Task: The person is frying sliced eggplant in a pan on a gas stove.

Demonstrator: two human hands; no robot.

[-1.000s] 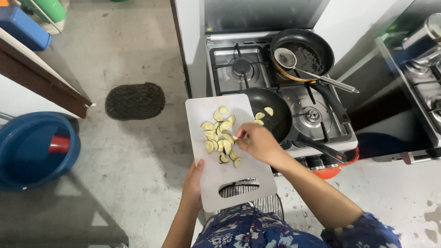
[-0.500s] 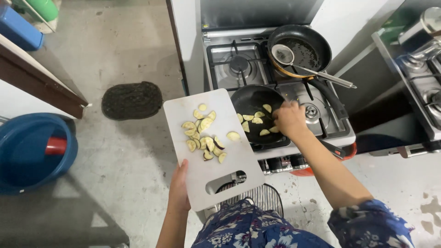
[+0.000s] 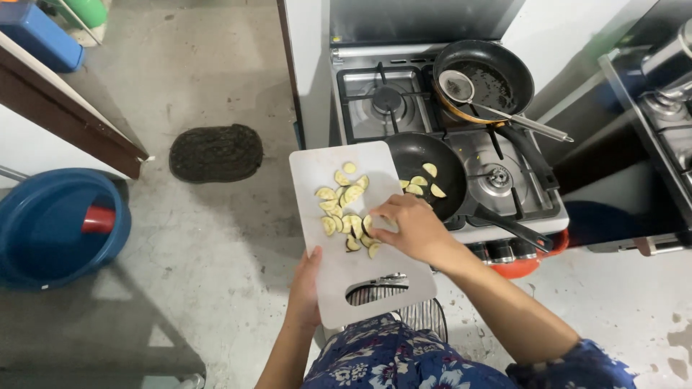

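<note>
The left hand (image 3: 306, 288) grips the lower left edge of the white cutting board (image 3: 339, 274), held in the air with its far corner at the rim of the near black frying pan (image 3: 425, 162). The right hand (image 3: 411, 230), fingers curled, rests on the pale vegetable slices (image 3: 346, 212) on the board. Risk: a one-handed grip may let the board tilt, dropping slices to the floor. Contents: near pan holds a few slices; rear pan (image 3: 497, 75) holds a strainer (image 3: 458, 86)
</note>
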